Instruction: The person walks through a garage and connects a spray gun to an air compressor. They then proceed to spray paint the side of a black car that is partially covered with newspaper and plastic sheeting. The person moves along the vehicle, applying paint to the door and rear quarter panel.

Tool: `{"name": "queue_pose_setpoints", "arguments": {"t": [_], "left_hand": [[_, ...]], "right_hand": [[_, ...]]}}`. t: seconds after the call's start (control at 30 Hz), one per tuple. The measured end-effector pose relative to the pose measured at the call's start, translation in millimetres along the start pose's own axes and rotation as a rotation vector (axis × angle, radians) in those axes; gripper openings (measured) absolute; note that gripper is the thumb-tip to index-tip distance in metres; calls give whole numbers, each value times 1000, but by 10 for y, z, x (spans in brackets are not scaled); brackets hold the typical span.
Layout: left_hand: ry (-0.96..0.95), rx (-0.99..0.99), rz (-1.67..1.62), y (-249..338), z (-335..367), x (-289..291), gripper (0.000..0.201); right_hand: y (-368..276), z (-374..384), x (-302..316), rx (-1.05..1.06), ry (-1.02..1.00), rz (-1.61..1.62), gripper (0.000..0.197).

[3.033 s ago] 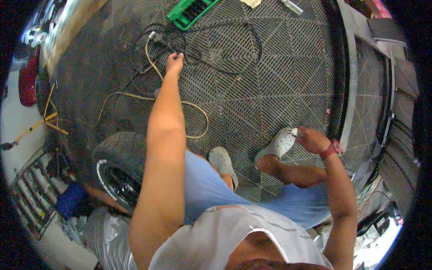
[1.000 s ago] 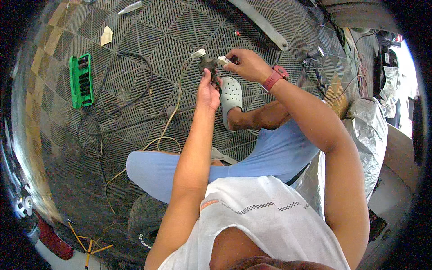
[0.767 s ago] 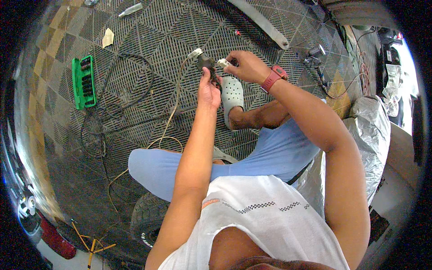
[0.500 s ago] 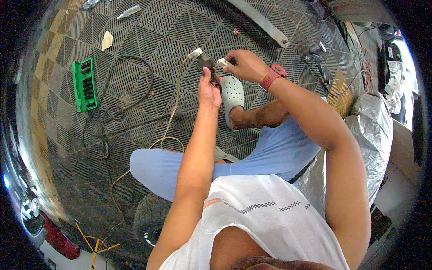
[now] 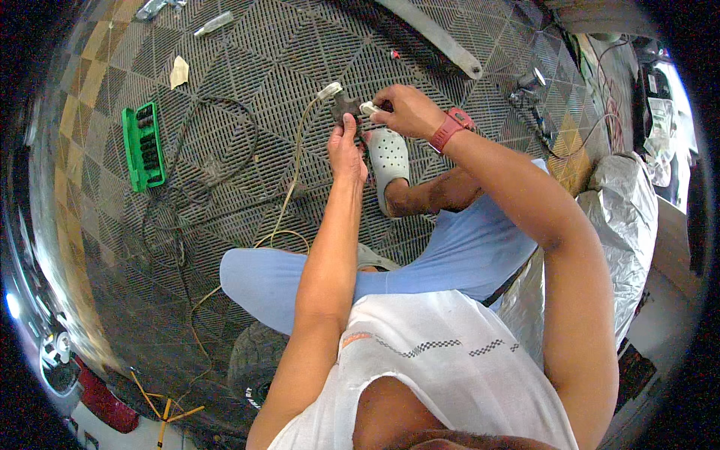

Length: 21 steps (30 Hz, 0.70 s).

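Note:
My left hand (image 5: 347,152) is closed round a dark extension-cord socket block (image 5: 346,106), thumb on top. A white plug (image 5: 328,91) sits at the block's left side, and a thin cream cable (image 5: 294,176) runs down from it toward my knee. Between the fingertips of my right hand (image 5: 407,110) is another white plug (image 5: 369,108), up against the block's right side. How far this plug is in, I cannot tell. Just below the hands is my foot in a light clog (image 5: 388,156).
An open green case of dark sockets (image 5: 143,146) lies at left by a loose black cable (image 5: 253,135). Beyond my hands is a long grey metal bar (image 5: 435,37). A lamp-like tool (image 5: 531,101) lies at right, and a tyre (image 5: 251,360) stands near my left elbow.
The socket block has shifted slightly right and turned a little in my left hand. The plug in my right hand has gone from just beside the block to against it.

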<state>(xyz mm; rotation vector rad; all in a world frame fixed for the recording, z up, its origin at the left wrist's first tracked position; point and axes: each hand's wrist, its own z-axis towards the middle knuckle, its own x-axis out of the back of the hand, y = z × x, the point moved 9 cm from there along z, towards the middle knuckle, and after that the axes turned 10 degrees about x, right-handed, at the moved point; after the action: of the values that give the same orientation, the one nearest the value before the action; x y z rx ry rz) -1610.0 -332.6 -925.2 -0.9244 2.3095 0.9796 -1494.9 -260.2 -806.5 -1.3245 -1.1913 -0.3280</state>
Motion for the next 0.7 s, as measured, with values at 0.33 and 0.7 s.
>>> {"name": "queue_pose_setpoints", "arguments": {"t": [0.33, 0.7], "left_hand": [[-22, 102, 1, 235, 1069, 765, 40], [81, 410, 976, -226, -297, 1417, 43]], "right_hand": [[-1490, 48, 661, 375, 180, 42, 61], [-2272, 5, 420, 631, 103, 64, 46]]}}
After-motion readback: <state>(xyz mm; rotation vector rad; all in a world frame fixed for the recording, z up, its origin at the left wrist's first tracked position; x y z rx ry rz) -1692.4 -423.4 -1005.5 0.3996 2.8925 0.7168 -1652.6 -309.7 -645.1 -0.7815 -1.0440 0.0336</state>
